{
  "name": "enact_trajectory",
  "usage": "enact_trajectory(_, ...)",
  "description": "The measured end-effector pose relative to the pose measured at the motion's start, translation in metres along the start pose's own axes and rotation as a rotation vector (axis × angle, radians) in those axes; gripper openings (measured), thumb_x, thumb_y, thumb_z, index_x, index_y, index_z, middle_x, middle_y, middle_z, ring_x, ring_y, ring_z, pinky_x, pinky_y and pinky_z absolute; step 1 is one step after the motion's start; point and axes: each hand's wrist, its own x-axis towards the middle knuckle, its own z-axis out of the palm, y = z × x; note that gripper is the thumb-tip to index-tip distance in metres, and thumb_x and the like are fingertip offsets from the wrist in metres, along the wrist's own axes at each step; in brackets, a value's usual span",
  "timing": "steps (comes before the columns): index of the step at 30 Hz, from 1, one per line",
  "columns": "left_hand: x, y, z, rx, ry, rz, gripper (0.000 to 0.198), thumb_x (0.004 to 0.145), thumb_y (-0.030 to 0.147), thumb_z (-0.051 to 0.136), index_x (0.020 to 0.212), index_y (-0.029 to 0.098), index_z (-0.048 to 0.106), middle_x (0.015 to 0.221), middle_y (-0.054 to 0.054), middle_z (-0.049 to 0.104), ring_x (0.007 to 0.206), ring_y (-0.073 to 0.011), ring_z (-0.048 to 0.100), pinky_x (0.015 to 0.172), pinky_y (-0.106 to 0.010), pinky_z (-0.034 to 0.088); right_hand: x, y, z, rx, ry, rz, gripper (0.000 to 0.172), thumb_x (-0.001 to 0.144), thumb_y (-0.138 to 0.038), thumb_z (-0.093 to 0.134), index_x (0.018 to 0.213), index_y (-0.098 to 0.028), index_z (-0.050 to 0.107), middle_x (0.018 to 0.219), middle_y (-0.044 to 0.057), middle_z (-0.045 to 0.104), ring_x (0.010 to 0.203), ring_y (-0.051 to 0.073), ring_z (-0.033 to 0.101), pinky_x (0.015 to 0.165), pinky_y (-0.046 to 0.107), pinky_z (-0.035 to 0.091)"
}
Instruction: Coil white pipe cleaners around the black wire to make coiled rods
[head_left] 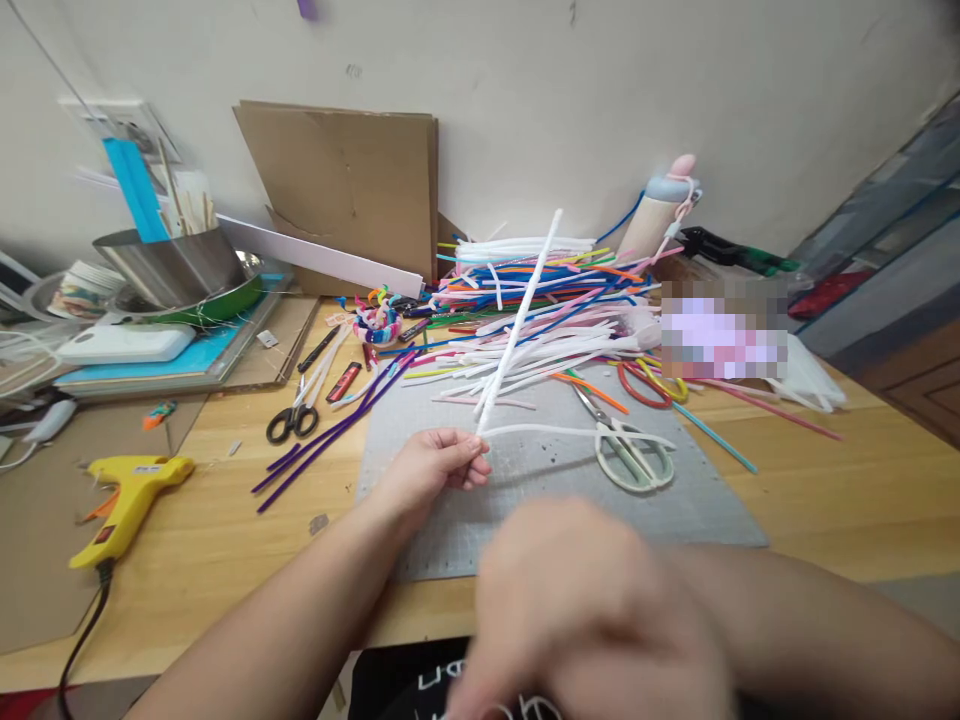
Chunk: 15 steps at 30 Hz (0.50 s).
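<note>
My left hand (454, 460) is closed in a pinch on the lower ends of white pipe cleaners (521, 315) over a grey cutting mat (705, 515). One wrapped white length slants up from the fingers, and a thinner white strand (562, 431) runs out to the right, across the handles of the scissors (636, 465). Close to the camera, my right hand (585, 600) is blurred by motion, apart from the left one. Its fingers point down and are smeared, so whether they hold anything cannot be made out.
Behind the mat lies a heap of coloured pipe cleaners (540, 350). Purple pipe cleaners (337, 430), black scissors (292, 422) and a yellow glue gun (135, 500) are on the left. Cardboard sheets (345, 190) lean on the wall near a metal pot (172, 265).
</note>
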Motion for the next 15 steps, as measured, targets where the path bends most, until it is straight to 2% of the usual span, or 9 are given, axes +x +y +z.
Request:
enact_trajectory(1,0.000,0.000,0.000,-0.001,-0.009,0.012,0.020,0.065,0.027,0.074,0.068,0.011,0.063,0.055,-0.001,0.064,0.047,-0.0075,0.055,0.049,-0.018,0.041,0.002,-0.014,0.004,-0.267,0.048,-0.228,0.043,0.094,-0.010,0.029,0.080,-0.009,0.070,0.066,-0.001,0.065,0.069,0.009,0.061,0.102,0.042,0.036)
enact_trajectory(3,0.000,0.000,0.000,0.001,-0.025,0.031,0.022,0.064,0.028,0.075,0.067,0.011,0.063,0.055,-0.001,0.064,0.048,-0.0077,0.055,0.050,-0.018,0.041,0.003,-0.041,0.005,-1.055,0.216,-0.891,0.023,0.084,-0.005,0.050,0.080,-0.015,0.070,0.078,0.000,0.066,0.087,0.012,0.059,0.099,0.030,0.038)
enact_trajectory(4,0.000,-0.001,-0.001,0.005,-0.032,0.037,0.023,0.064,0.030,0.075,0.068,0.010,0.063,0.056,-0.002,0.064,0.048,-0.0078,0.055,0.050,-0.018,0.041,0.003,-0.053,0.004,-1.470,0.321,-1.215,0.016,0.080,-0.006,0.057,0.081,-0.017,0.069,0.086,0.002,0.065,0.093,0.016,0.056,0.098,0.033,0.037)
enact_trajectory(5,0.000,-0.001,-0.001,0.010,-0.039,0.041,0.024,0.065,0.031,0.074,0.069,0.010,0.063,0.056,-0.002,0.064,0.048,-0.0079,0.055,0.049,-0.018,0.040,0.003,-0.064,0.001,-1.822,0.421,-1.449,0.012,0.078,-0.010,0.060,0.082,-0.017,0.068,0.090,0.005,0.063,0.096,0.019,0.054,0.096,0.037,0.037)
enact_trajectory(6,0.001,-0.002,-0.001,0.016,-0.045,0.045,0.025,0.065,0.032,0.074,0.069,0.010,0.063,0.056,-0.002,0.064,0.048,-0.0079,0.056,0.049,-0.018,0.040,0.003,-0.072,-0.003,-2.087,0.520,-1.568,0.008,0.077,-0.014,0.062,0.083,-0.017,0.066,0.093,0.006,0.061,0.096,0.022,0.053,0.092,0.040,0.038)
enact_trajectory(7,0.001,-0.002,-0.002,0.023,-0.050,0.050,0.025,0.066,0.033,0.073,0.069,0.010,0.063,0.057,-0.002,0.063,0.047,-0.0076,0.055,0.048,-0.018,0.039,0.003,-0.078,-0.006,-2.254,0.560,-1.573,0.006,0.078,-0.016,0.061,0.083,-0.017,0.064,0.091,0.006,0.060,0.092,0.022,0.053,0.086,0.038,0.040)
enact_trajectory(9,0.001,-0.003,-0.003,0.026,-0.058,0.061,0.025,0.068,0.033,0.072,0.069,0.010,0.063,0.057,-0.001,0.063,0.047,-0.0071,0.055,0.048,-0.018,0.039,0.004,-0.084,-0.013,-2.395,0.566,-1.463,0.005,0.083,-0.018,0.056,0.084,-0.017,0.060,0.083,0.004,0.059,0.080,0.017,0.055,0.073,0.031,0.043)
enact_trajectory(11,0.001,-0.003,-0.003,-0.008,-0.087,0.060,0.024,0.068,0.032,0.072,0.068,0.010,0.063,0.056,0.000,0.062,0.045,-0.0062,0.053,0.047,-0.017,0.038,0.005,-0.084,-0.017,-2.396,0.560,-1.374,0.007,0.086,-0.019,0.052,0.084,-0.018,0.058,0.077,0.001,0.059,0.072,0.014,0.054,0.065,0.026,0.042)
enact_trajectory(15,-0.002,-0.001,-0.002,-0.154,-0.176,0.028,0.022,0.069,0.030,0.072,0.070,0.010,0.064,0.053,0.002,0.057,0.042,-0.0045,0.049,0.042,-0.016,0.035,0.005,-0.078,-0.018,-2.380,0.575,-1.397,0.010,0.088,-0.024,0.050,0.083,-0.018,0.057,0.076,0.000,0.059,0.069,0.012,0.053,0.062,0.024,0.039)
